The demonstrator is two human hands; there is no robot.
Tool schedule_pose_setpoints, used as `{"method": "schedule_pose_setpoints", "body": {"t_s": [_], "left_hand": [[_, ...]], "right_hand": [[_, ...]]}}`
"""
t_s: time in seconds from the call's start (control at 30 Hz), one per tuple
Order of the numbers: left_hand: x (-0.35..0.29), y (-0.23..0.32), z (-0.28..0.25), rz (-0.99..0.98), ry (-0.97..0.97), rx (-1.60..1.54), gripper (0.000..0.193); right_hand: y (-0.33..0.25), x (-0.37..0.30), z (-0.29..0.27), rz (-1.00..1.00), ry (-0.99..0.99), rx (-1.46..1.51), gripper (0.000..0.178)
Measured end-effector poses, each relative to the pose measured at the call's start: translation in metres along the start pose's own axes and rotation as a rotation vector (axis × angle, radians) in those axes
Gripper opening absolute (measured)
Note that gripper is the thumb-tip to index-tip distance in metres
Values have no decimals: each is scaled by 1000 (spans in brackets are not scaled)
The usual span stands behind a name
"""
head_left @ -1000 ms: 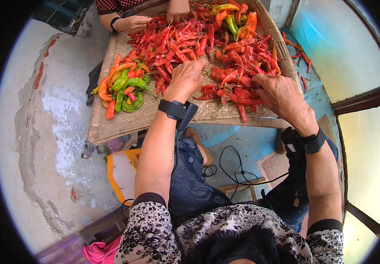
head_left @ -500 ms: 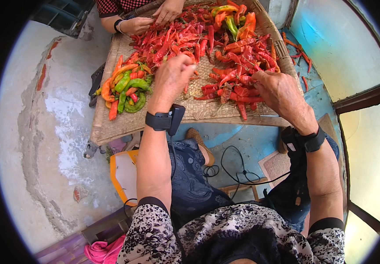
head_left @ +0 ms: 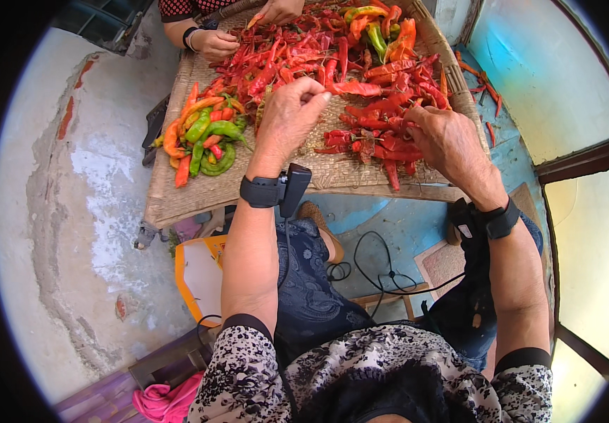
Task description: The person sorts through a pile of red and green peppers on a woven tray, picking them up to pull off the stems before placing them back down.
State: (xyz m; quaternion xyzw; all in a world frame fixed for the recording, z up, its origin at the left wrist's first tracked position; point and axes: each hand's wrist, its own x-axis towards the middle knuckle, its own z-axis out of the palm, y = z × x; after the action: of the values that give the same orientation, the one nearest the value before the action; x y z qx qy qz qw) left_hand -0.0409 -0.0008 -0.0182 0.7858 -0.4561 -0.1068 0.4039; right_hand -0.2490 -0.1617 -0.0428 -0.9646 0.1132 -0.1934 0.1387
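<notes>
Left hand (head_left: 289, 116): raised over woven straw mat (head_left: 198, 194), fingertips pinched together; contents unclear.
Right hand (head_left: 445, 137): fingers curled into long red dried chillies (head_left: 371, 137), 9 o'clock of it.

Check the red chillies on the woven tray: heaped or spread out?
Spread out. The red chillies lie in a loose, thin layer, with the woven tray visible between and around them.

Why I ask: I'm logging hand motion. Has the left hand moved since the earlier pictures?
Yes. The left hand has moved farther up the woven mat, away from its near edge, deeper among the red peppers.
</notes>
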Motion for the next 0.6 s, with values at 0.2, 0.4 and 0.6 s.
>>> {"method": "schedule_pose_setpoints", "body": {"t_s": [0.2,0.4,0.6], "left_hand": [[-1,-19,-42,-67,449,345,21],[-10,13,-18,-89,-105,178,24],[-21,4,22,408,-254,388,18]], "right_hand": [[-2,-1,-2,2,-21,18,9],[0,1,0,19,-17,6,9],[-2,1,1,10,21,42,9]]}}
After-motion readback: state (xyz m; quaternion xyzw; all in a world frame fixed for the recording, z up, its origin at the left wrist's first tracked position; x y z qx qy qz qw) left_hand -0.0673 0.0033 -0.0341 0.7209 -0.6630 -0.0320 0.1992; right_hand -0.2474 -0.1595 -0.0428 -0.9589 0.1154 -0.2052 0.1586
